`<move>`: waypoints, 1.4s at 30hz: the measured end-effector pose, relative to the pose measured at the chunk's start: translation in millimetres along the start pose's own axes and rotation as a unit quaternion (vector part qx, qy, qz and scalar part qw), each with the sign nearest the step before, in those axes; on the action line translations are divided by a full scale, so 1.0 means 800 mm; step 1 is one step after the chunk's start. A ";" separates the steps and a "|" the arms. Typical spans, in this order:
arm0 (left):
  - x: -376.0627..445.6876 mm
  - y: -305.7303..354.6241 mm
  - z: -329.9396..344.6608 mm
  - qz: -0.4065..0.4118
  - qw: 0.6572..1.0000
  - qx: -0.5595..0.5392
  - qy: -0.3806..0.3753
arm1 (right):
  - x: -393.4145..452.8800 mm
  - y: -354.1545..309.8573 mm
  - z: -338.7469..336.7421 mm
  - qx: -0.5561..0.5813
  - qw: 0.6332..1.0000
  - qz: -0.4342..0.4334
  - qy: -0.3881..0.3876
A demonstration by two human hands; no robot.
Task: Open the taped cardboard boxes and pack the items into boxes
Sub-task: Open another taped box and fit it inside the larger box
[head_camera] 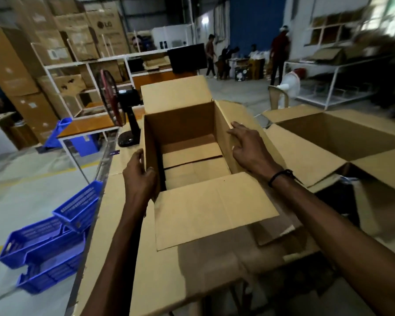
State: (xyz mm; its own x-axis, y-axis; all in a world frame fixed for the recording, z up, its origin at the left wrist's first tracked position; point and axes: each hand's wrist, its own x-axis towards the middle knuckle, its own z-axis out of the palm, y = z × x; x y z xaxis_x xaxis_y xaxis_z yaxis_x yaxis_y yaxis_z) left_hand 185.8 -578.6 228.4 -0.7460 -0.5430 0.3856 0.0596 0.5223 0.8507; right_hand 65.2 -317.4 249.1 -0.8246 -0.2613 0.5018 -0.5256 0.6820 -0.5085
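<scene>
The open cardboard box (187, 142) stands on flattened cardboard (128, 258) directly ahead. The left hand (139, 176) grips its left wall, fingers curled over the edge. The right hand (246, 147) rests on the right wall with fingers straight. A second open box (342, 137) sits just right.

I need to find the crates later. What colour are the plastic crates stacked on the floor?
Blue. The plastic crates show clearly at the lower left of the head view.

Open box (183, 124) centre; second box (342, 142) right; crates (55, 242) left on floor.
</scene>
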 end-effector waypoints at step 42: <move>-0.071 0.383 0.468 0.011 0.996 -0.037 -0.086 | 0.069 0.420 -0.426 -0.084 0.994 0.064 0.017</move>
State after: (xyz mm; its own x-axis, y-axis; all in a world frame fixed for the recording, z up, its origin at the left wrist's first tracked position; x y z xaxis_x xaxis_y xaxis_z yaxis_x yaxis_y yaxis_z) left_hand -2.1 -141.2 333.5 -0.8462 -0.4081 0.3426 0.1211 0.4788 0.8695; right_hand -85.2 130.2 344.5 -0.8734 -0.1431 0.4656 -0.3715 0.8139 -0.4467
